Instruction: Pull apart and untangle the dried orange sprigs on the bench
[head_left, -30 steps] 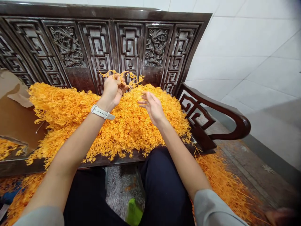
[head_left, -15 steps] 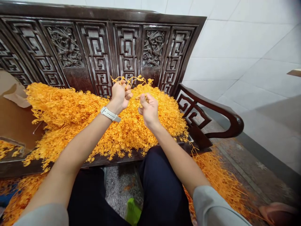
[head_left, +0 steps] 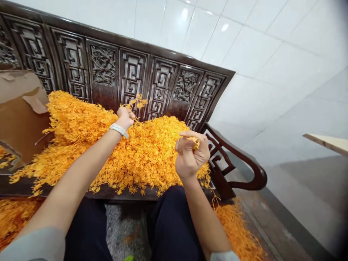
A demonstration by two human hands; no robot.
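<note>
A big heap of orange plastic flower sprigs (head_left: 141, 152) covers the seat of a dark carved wooden bench (head_left: 152, 79). My left hand (head_left: 125, 116), with a white watch on its wrist, is closed around a thin orange sprig (head_left: 137, 103) held up in front of the bench back. My right hand (head_left: 191, 154) is raised nearer to me, above the heap's right end. Its fingers pinch a small orange flower piece (head_left: 195, 142). The two hands are well apart.
A torn cardboard box (head_left: 21, 112) stands at the left end of the bench. More orange sprigs lie on the floor at the right (head_left: 236, 228) and left. The bench armrest (head_left: 239, 159) curves at the right. A wooden board edge (head_left: 326, 142) juts in at far right.
My right hand closed on a piece at the sprig and pulled away toward me and to the right. The left hand stayed up with the sprig. The view tilted up and right.
</note>
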